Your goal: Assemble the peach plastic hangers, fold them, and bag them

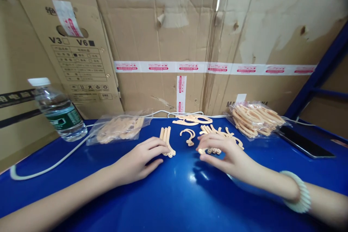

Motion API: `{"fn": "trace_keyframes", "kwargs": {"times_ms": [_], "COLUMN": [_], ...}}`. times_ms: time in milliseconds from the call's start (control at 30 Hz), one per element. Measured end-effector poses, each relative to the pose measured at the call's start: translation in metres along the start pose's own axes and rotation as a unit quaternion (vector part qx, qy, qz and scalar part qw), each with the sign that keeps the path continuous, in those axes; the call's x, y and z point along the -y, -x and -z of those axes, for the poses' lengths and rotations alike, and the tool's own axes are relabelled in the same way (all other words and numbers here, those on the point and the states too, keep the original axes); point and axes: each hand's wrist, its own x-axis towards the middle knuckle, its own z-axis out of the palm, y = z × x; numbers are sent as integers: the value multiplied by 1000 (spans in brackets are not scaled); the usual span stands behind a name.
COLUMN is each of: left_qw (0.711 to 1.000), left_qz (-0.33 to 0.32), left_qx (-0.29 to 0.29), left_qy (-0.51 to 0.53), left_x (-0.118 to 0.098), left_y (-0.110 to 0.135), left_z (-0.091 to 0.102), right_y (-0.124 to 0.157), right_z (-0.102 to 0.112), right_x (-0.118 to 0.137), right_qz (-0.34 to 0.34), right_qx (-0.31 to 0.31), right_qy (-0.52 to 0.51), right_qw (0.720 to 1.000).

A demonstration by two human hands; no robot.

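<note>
Pinching one hook (202, 151) in your right hand (225, 154), let your loosely open left hand (138, 161) steady the neat stack (167, 141) at its fingertips.

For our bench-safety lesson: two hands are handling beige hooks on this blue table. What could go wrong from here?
The right hand pinches a hook at the loose pile; tangled neighbours could drag along and scatter. The left hand only touches the aligned bunch; a nudge might skew it. The white cable runs past the water bottle; a tug might tip it.
</note>
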Motion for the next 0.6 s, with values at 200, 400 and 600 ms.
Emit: {"fn": "trace_keyframes", "kwargs": {"times_ms": [200,400,600], "left_qw": [1000,997,992], "left_qz": [-7,28,65], "left_qx": [-15,-52,-70], "left_qy": [-23,-50,-83], "left_x": [-10,-15,-14], "left_y": [-5,-7,-9], "left_z": [-3,-9,-17], "right_y": [-40,-48,-19], "right_z": [-11,-28,1], "right_x": [-22,-32,13], "right_qz": [43,26,102], "right_qx": [53,67,-134], "right_qy": [81,99,66], "right_qw": [994,992,984]}}
